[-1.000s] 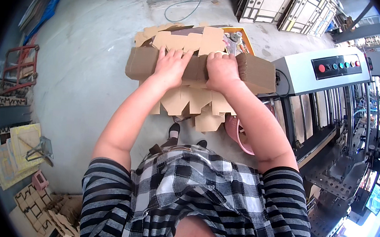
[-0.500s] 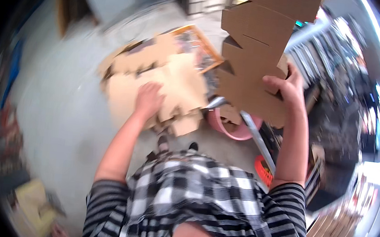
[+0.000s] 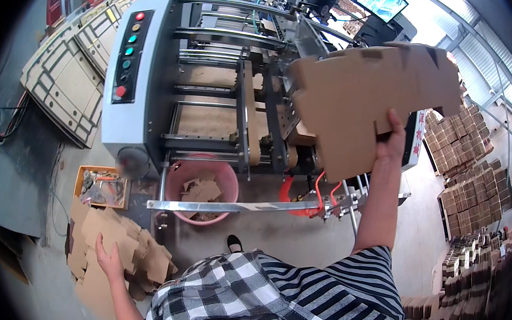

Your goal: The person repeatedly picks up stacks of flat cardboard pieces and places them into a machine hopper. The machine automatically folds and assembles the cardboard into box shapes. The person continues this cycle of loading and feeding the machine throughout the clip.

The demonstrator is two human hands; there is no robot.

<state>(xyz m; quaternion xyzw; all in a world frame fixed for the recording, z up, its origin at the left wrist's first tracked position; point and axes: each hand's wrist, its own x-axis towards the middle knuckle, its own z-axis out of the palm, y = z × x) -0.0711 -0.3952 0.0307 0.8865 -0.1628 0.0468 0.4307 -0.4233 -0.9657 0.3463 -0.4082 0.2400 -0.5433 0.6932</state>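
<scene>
My right hand (image 3: 393, 141) grips a die-cut cardboard blank (image 3: 355, 101) by its edge. The brown sheet is raised, with notched flaps along its top, and it covers part of a machine (image 3: 173, 67) with rollers and belts. Only part of my right hand's fingers shows; the rest is behind the board. At the lower left, my left hand (image 3: 110, 262) has its fingers apart and holds nothing. It hovers over or rests on a loose pile of cardboard blanks (image 3: 139, 244); contact cannot be made out.
A metal bar (image 3: 227, 206) crosses in front of the machine, above a pink tub (image 3: 234, 185) holding cardboard scraps. An orange-rimmed box (image 3: 125, 194) of small items sits left. Flat patterned boards (image 3: 62, 82) lean farther left. Cardboard stacks (image 3: 468, 203) stand right.
My view has swung rightward and up from the floor to the machine. The blank in my right hand has turned from upright to slanted. My left hand stays by the pile, fingers now spread.
</scene>
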